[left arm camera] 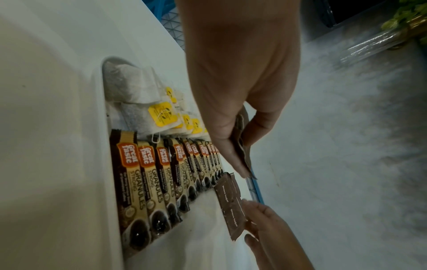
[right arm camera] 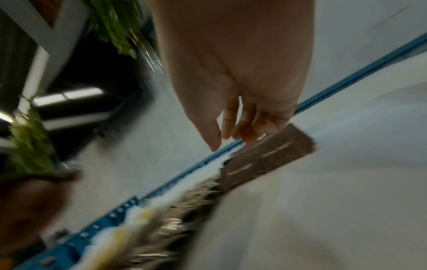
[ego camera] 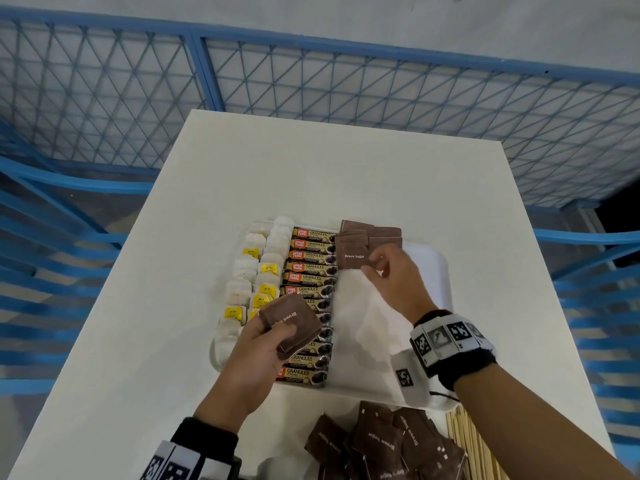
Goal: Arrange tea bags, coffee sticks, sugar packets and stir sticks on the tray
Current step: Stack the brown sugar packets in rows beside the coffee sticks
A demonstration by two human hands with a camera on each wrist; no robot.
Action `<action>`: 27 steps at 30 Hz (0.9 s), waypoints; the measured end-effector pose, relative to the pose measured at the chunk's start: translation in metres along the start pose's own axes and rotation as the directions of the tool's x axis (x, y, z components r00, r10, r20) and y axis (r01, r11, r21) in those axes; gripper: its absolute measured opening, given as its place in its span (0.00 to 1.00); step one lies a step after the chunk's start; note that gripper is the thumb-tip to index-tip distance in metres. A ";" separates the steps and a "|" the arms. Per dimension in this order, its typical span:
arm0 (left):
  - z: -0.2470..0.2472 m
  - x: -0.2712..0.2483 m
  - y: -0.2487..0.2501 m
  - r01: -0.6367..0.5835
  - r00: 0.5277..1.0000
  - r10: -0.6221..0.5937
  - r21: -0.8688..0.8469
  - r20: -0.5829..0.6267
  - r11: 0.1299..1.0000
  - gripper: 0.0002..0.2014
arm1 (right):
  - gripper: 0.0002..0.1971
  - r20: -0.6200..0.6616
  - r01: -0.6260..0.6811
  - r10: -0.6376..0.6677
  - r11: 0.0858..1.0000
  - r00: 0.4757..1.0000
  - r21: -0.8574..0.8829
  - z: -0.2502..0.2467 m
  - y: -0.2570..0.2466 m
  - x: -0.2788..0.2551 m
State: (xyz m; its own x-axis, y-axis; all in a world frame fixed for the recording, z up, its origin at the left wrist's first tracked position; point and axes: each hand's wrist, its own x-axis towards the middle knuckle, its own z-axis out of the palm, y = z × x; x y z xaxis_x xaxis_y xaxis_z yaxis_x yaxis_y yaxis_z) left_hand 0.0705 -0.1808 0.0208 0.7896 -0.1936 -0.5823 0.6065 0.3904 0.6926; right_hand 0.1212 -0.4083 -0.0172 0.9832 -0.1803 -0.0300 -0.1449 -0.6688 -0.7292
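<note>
A white tray point(ego camera: 437, 265) lies on the table. It holds tea bags point(ego camera: 256, 282) with yellow tags on its left and a column of coffee sticks point(ego camera: 311, 278) in the middle. A few brown sugar packets point(ego camera: 375, 233) overlap at its far right. My left hand point(ego camera: 284, 332) grips a small stack of sugar packets point(ego camera: 298, 315) above the coffee sticks; this hand point(left arm camera: 235, 146) and stack point(left arm camera: 242, 151) also show in the left wrist view. My right hand point(ego camera: 372, 266) has its fingertips at the right edge of one flat sugar packet point(ego camera: 353, 256), thumb apart.
A loose pile of brown sugar packets point(ego camera: 381, 445) lies at the table's near edge, with wooden stir sticks point(ego camera: 467, 448) beside it on the right. The white table point(ego camera: 311, 168) extends beyond the tray. A blue mesh fence point(ego camera: 311, 81) surrounds it.
</note>
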 end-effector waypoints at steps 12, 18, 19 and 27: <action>0.000 -0.005 -0.006 -0.042 0.995 0.018 0.257 0.095 0.966 0.20 | 0.05 0.455 -0.102 -0.091 0.918 0.886 0.384 0.018 -0.056 -0.058; -0.001 -0.007 -0.006 0.026 0.996 -0.041 0.201 0.074 0.979 0.16 | 0.05 0.321 -0.133 -0.037 0.860 0.946 0.493 0.009 -0.054 -0.057; -0.001 -0.007 -0.006 0.039 0.997 -0.051 0.175 0.063 0.984 0.16 | 0.03 0.300 -0.136 -0.024 0.855 0.954 0.500 0.006 -0.053 -0.057; 0.004 -0.008 -0.001 0.093 0.995 -0.093 -0.006 0.020 0.996 0.10 | 0.09 0.480 -0.234 -0.093 0.782 0.872 0.577 -0.013 -0.050 -0.060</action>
State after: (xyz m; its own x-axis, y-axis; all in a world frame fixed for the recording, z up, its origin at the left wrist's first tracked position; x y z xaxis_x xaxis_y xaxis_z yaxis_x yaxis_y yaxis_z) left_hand 0.0638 -0.1829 0.0267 0.7314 -0.2475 -0.6354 0.6769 0.3763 0.6326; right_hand 0.0677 -0.3735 0.0303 0.9246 0.2511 -0.2866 -0.2794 -0.0648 -0.9580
